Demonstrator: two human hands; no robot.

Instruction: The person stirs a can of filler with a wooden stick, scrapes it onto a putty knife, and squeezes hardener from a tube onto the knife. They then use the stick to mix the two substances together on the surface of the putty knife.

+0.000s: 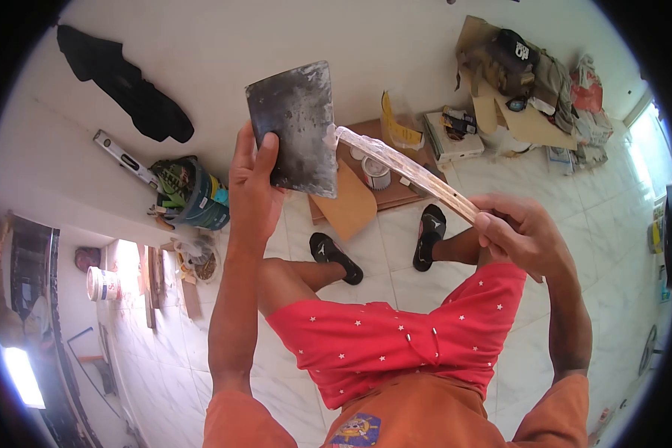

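The left grip, the person's bare left hand, is closed on the left edge of a dark grey, smudged rectangular plate, thumb across its face. To the plate's right, the right hand pinches the near end of a long, narrow, white-smeared wooden strip, whose far end meets the plate's right edge (actual contact is hard to tell). Below the plate, rightward, stands a round, pale metal can.

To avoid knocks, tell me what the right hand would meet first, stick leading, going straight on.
Probably the dark plate in the left hand: the stick in the right hand points at its edge. Whether they already touch is unclear.
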